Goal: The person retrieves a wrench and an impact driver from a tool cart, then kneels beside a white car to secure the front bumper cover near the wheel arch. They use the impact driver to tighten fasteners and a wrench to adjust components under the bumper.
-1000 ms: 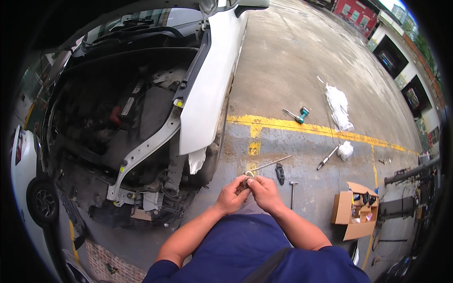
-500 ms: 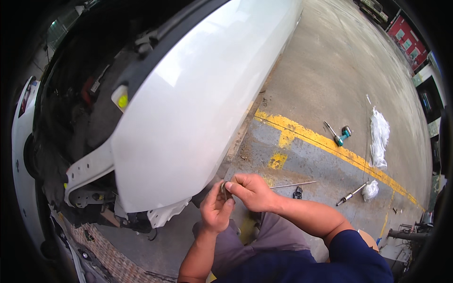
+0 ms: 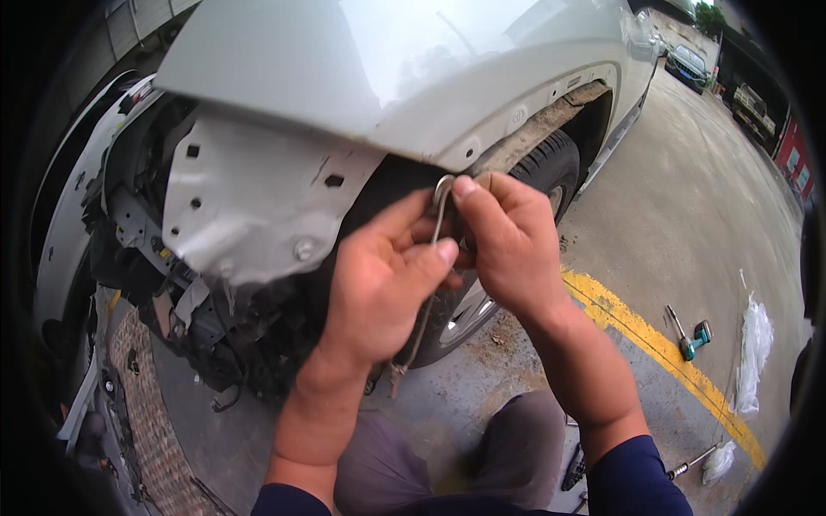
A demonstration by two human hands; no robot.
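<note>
For the step in hand, which I judge to be fine fingertip work on a thin cord [image 3: 423, 325], I'd want a firm right pinch at the bent upper end, the left thumb guiding the run below, no twist in the line, and knuckles clear of the metal edge just above. Both grips are closed on it: the right hand [image 3: 516, 249] pinches the top between thumb and fingers, and the left hand [image 3: 370, 288], at eight o'clock from it, traps the cord under its thumb.

The cord sits around the middle of my view, its top near twelve o'clock, just under the glossy pale fender [image 3: 482, 77], with the tire [image 3: 551, 168] at two o'clock. It looks grey-beige and slender, bowed rather than taut, trailing toward six o'clock to a frayed, knot-like end [image 3: 398, 376]. A shiny curve [image 3: 442, 183] shows at the top (hook or ring; the fingers hide too much for me to tell).
</note>
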